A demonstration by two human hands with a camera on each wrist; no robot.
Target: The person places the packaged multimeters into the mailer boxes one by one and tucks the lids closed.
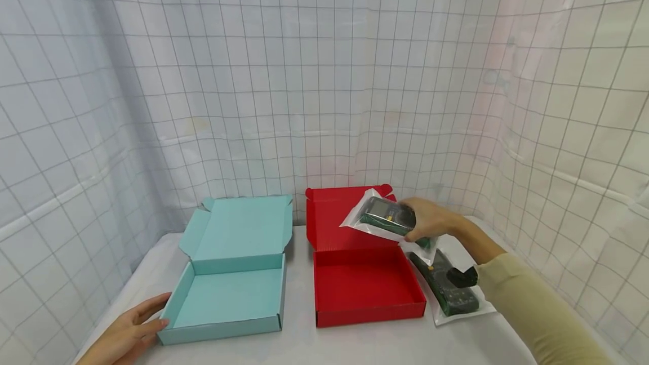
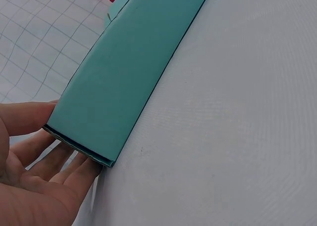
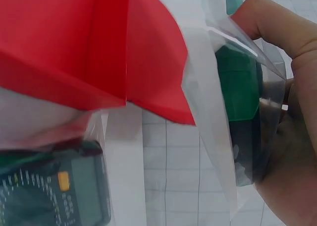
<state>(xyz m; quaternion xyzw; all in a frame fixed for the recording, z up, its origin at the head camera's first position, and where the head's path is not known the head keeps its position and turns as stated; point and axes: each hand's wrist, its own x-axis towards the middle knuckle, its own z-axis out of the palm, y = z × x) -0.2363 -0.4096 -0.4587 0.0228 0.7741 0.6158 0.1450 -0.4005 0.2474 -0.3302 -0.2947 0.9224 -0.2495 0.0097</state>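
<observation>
At the near left corner of the bench [image 1: 355, 348], the left hand [image 1: 124, 335] rests with straight, relaxed fingers [image 2: 59, 159] against the near left corner of the teal box [image 1: 228, 292], steadying it and gripping nothing. Beside it, toward the middle of the bench, the red box [image 1: 367, 283] stands open, tray bare and lid upright. At the near right edge lies a second bagged multimeter [image 1: 448, 289], flat on the bench, just beside the red box.

Farther back, the right hand [image 1: 431, 219] holds the bagged multimeter [image 1: 385, 216] in the air above the red box's far right corner, fingers curled round bag and meter (thumb on top in the wrist view). Judging by this, the packing step is in hand: the next move calls for lowering the meter flat into the red tray.

No brand or writing can be read; the dial marks are too blurred.
</observation>
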